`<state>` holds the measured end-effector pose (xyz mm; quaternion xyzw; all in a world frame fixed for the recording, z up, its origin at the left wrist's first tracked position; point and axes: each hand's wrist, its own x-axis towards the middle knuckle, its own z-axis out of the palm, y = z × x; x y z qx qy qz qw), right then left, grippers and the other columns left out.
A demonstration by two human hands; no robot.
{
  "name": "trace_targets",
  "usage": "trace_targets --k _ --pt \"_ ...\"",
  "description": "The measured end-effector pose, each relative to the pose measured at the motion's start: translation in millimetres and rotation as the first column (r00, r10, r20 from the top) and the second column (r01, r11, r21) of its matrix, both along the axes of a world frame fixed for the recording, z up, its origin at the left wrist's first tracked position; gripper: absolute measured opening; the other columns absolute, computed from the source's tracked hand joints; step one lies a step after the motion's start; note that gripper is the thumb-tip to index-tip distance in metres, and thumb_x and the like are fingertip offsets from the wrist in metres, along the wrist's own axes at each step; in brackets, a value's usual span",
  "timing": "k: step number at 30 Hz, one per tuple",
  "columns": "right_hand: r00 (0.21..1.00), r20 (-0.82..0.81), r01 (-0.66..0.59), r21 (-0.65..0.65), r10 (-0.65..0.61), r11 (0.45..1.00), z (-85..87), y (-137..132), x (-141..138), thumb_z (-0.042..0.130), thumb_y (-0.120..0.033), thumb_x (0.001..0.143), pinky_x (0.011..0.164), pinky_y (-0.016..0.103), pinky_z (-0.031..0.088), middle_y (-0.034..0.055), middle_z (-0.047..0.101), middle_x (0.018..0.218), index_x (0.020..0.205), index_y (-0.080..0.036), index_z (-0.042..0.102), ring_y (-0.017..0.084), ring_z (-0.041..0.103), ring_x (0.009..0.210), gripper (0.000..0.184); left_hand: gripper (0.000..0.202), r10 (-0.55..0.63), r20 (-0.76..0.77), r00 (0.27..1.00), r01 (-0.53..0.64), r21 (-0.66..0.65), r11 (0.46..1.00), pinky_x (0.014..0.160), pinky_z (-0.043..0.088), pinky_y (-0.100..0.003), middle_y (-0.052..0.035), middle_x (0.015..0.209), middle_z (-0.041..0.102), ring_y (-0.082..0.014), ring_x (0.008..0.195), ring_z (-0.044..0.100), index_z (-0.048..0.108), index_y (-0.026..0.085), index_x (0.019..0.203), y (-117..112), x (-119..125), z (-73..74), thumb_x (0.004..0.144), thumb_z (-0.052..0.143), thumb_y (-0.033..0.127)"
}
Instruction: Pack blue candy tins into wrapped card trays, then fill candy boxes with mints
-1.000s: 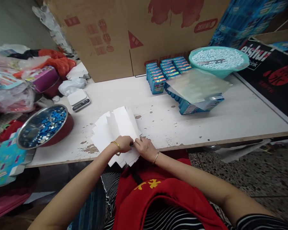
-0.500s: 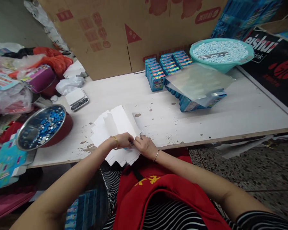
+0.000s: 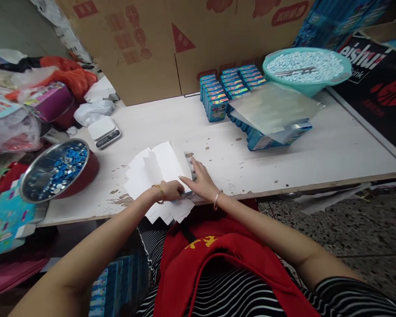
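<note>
On the table's near edge lies a fanned stack of flat carton blanks (image 3: 140, 171), white side up. The top carton blank (image 3: 170, 160) has raised, partly folded panels, and a bit of blue print shows near its front edge. My left hand (image 3: 172, 190) has its fingers curled over that front edge, closed on it. My right hand (image 3: 203, 181) lies along the right side with fingers stretched and thumb apart, touching the raised panel. Part of the blank's front is hidden under my left hand.
A metal bowl (image 3: 57, 171) of blue-wrapped pieces and a kitchen scale (image 3: 104, 131) stand left. Filled blue boxes (image 3: 216, 108), a plastic-covered blue display tray (image 3: 262, 143) and a teal basin (image 3: 303, 86) of pale tablets with tongs stand right. A large cardboard box (image 3: 145, 75) stands behind.
My right hand has opened and moved from the front edge, beside my left fingers, out to the carton blank's right side. My left hand stays at the front. The view has shifted slightly.
</note>
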<state>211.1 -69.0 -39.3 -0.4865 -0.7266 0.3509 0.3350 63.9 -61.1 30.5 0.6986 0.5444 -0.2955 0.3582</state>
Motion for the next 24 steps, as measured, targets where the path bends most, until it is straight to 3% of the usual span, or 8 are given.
trace_targets --k 3,6,10,12,15,17,21,24 --pt "0.989 0.023 -0.143 -0.145 0.148 0.979 8.9 24.5 -14.4 0.046 -0.019 0.082 0.097 0.041 0.044 0.0129 0.050 0.133 0.141 -0.014 0.031 0.026 0.049 0.118 0.060 0.025 -0.019 -0.019 1.000 0.018 -0.015 1.000 0.081 0.042 -0.034 -0.0006 0.078 0.068 -0.0159 0.071 0.057 0.068 0.021 0.092 1.2 2.7 3.7 0.070 0.056 0.021" --pt "0.949 0.176 -0.230 -0.175 0.260 0.957 22.1 37.0 -14.0 0.041 -0.007 0.078 0.088 0.036 0.047 0.0089 0.056 0.129 0.140 -0.018 0.033 0.023 0.055 0.109 0.064 0.020 -0.055 0.026 0.998 0.055 -0.016 0.998 0.077 0.043 -0.031 -0.0008 0.076 0.068 -0.0153 0.069 0.057 0.067 0.019 0.089 -9.5 14.8 4.2 0.074 0.055 0.024" --pt "0.730 0.523 -0.366 -0.245 0.440 0.898 38.2 40.4 2.6 0.048 -0.009 0.081 0.075 0.031 0.046 0.0080 0.064 0.117 0.145 -0.027 0.027 0.024 0.061 0.098 0.070 0.023 -0.084 0.309 0.947 0.038 0.153 0.988 0.071 0.044 -0.026 -0.0040 0.084 0.069 -0.0147 0.073 0.059 0.066 0.016 0.096 -25.8 32.8 14.7 0.080 0.054 0.028" --pt "0.634 0.639 -0.413 -0.196 0.435 0.890 40.3 38.0 9.1 0.046 -0.013 0.086 0.073 0.031 0.043 0.0075 0.065 0.113 0.144 -0.032 0.029 0.024 0.061 0.095 0.063 0.022 -0.104 0.395 0.913 -0.052 0.365 0.930 0.073 0.044 -0.026 -0.0057 0.086 0.069 -0.0145 0.075 0.059 0.066 0.015 0.092 -22.1 26.7 26.3 0.085 0.049 0.028" --pt "0.585 0.734 -0.471 -0.039 0.345 0.881 35.5 28.6 11.9 0.036 -0.012 0.093 0.073 0.032 0.040 0.0085 0.064 0.110 0.141 -0.033 0.034 0.023 0.057 0.095 0.053 0.034 -0.103 0.317 0.943 -0.144 0.667 0.731 0.077 0.045 -0.031 -0.0091 0.090 0.067 -0.0175 0.082 0.059 0.065 0.015 0.093 -1.3 -7.9 34.4 0.092 0.038 0.035" --pt "0.570 0.760 -0.507 0.027 0.311 0.862 29.5 20.0 11.0 0.035 -0.012 0.093 0.075 0.034 0.038 0.0108 0.062 0.111 0.142 -0.032 0.033 0.024 0.055 0.096 0.053 0.036 -0.133 0.203 0.970 -0.071 0.763 0.642 0.089 0.042 -0.039 -0.0121 0.112 0.064 -0.0222 0.100 0.057 0.062 0.016 0.108 13.9 -37.9 25.2 0.093 0.038 0.038" --pt "0.630 0.719 -0.499 0.087 0.293 0.862 19.0 6.5 9.5 0.037 -0.036 0.097 0.081 0.038 0.035 0.0135 0.054 0.125 0.144 -0.027 0.031 0.027 0.050 0.103 0.048 0.039 -0.302 0.096 0.948 0.180 0.622 0.762 0.101 0.035 -0.041 -0.0076 0.133 0.054 -0.0226 0.120 0.049 0.055 0.022 0.124 27.2 -79.7 -14.2 0.094 0.036 0.039" --pt "0.710 0.644 -0.425 0.068 0.286 0.903 17.1 6.4 10.2 0.033 -0.049 0.096 0.088 0.039 0.033 0.0135 0.047 0.134 0.144 -0.021 0.030 0.028 0.045 0.112 0.055 0.044 -0.391 0.096 0.916 0.260 0.598 0.758 0.095 0.040 -0.036 -0.0083 0.131 0.055 -0.0215 0.113 0.052 0.052 0.022 0.127 25.7 -88.3 -32.1 0.094 0.035 0.045"
